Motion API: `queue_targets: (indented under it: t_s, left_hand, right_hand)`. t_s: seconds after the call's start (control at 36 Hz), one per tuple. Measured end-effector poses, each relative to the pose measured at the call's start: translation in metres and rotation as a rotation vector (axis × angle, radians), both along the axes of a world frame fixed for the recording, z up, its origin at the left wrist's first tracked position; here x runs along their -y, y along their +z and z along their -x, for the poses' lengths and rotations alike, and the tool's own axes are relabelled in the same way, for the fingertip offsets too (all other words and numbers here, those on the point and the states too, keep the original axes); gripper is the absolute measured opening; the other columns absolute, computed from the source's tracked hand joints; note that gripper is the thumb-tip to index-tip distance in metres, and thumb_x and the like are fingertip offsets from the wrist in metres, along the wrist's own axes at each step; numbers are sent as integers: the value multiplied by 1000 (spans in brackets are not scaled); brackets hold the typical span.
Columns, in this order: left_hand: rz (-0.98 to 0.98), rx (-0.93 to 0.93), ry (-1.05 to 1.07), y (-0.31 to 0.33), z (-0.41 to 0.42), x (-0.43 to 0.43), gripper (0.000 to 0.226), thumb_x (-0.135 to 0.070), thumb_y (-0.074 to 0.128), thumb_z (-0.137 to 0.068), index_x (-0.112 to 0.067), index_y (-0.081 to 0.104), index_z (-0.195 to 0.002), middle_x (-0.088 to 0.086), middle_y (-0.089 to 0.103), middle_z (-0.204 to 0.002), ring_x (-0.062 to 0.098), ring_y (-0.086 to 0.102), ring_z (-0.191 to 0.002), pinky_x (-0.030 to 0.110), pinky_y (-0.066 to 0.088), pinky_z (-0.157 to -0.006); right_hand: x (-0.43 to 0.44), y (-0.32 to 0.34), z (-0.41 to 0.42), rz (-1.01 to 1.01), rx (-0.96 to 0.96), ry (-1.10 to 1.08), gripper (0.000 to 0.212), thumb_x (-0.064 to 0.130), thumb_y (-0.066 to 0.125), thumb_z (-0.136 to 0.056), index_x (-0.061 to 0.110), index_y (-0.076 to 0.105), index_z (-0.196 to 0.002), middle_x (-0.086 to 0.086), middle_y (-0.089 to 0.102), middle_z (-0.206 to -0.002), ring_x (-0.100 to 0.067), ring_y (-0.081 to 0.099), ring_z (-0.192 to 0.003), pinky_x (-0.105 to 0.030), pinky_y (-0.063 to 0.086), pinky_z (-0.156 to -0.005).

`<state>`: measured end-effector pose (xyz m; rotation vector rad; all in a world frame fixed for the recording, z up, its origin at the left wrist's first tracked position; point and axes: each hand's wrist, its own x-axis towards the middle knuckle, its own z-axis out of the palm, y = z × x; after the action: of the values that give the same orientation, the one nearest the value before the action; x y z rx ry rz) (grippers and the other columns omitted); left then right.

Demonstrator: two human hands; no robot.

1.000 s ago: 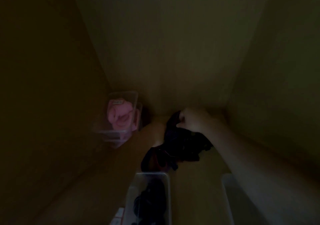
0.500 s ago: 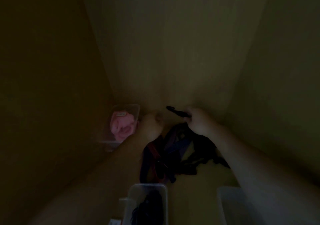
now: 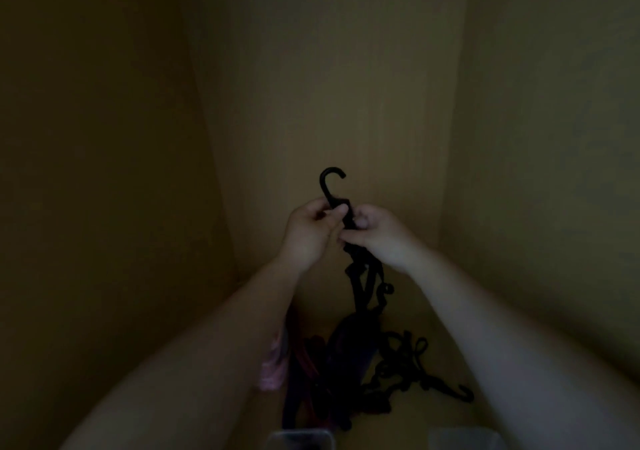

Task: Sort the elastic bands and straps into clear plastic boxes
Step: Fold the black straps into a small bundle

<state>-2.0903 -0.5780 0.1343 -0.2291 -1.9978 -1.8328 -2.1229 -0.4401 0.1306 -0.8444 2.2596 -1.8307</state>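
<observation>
A black elastic strap with a curved hook (image 3: 331,181) is held up in front of the back wall. My left hand (image 3: 311,229) pinches it just below the hook, and my right hand (image 3: 375,233) grips the cord right beside it. The cord (image 3: 367,283) hangs down into a dark tangle of straps and bands (image 3: 349,373) on the shelf, with another hook end (image 3: 462,392) lying at the right. The scene is very dim.
Wooden walls close in at left, back and right. A pink bundle (image 3: 275,366) shows partly behind my left forearm. Rims of two clear plastic boxes (image 3: 301,437) (image 3: 462,437) sit at the bottom edge.
Both hands have risen from the pile, lifting the hooked strap up. My left hand has come across to take hold of it below the hook. The view has tilted upward.
</observation>
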Motion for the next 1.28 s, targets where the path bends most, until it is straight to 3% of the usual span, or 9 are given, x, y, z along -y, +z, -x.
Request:
queue_targets:
  t_s: [0.11,0.19,0.39,0.61,0.89,1.0,1.08,1.17,1.28]
  left_hand:
    - [-54,-13,-3,18,3,4,11,-16,50,-99,-17,61,-99,-1,70,-98,8,67,-92,18,51,-82]
    - [-179,-25,-22,36,5,8,10,-15,44,-101,-14,53,-99,6,65,-96,22,67,-86,31,56,-75]
    - [-185,-126,87,74,8,34,8,-16,42,-102,-15,50,-99,3,56,-86,11,54,-64,26,49,-60]
    - [-384,-210,112,120,6,52,11,-16,41,-102,-14,47,-94,5,51,-81,15,52,-61,31,52,-67]
    - [-86,-191,151,127,3,52,6,-17,47,-100,-18,52,-96,2,58,-86,14,55,-68,29,52,-69]
    - [11,-133,122,121,-1,42,8,-16,48,-100,-18,53,-93,2,58,-85,16,54,-67,29,50,-67]
    - [-7,-100,46,118,-3,36,6,-13,48,-100,-13,52,-94,4,59,-81,19,57,-71,38,53,-77]
    - [-45,-79,-28,110,-3,26,5,-11,49,-99,-10,51,-94,4,63,-78,25,62,-79,46,52,-86]
    - [-149,-47,-123,105,-9,15,7,-13,51,-98,-6,50,-99,10,66,-90,25,65,-90,33,54,-73]
  right_hand:
    - [-6,3,-5,-67,120,81,17,13,70,-86,13,64,-102,-4,71,-84,-15,69,-74,-28,54,-73]
    - [-10,-3,-7,-115,101,99,14,13,74,-82,17,65,-91,1,69,-73,-14,66,-68,-24,52,-68]
    - [-18,-21,-3,-239,52,-30,6,28,70,-88,23,66,-87,3,65,-69,-11,58,-57,-24,46,-58]
    - [-40,-26,7,-390,21,-96,10,21,72,-86,14,66,-82,1,63,-67,-9,59,-57,-26,50,-60]
    - [-48,-20,10,-392,55,-146,27,39,79,-77,15,72,-89,2,67,-86,-18,66,-85,-26,47,-74]
    - [-35,5,4,-520,77,-32,58,16,80,-77,16,55,-129,-1,60,-109,-17,58,-105,-24,50,-83]
    - [-20,18,-6,-401,105,43,78,-1,76,-77,10,38,-144,-7,58,-111,-17,55,-108,-26,48,-93]
    - [-3,35,-18,-111,93,70,61,5,72,-82,22,45,-134,0,62,-111,-9,59,-102,-18,46,-88]
    - [25,46,-30,49,91,125,51,14,75,-82,25,51,-126,7,61,-119,-9,57,-111,-27,40,-97]
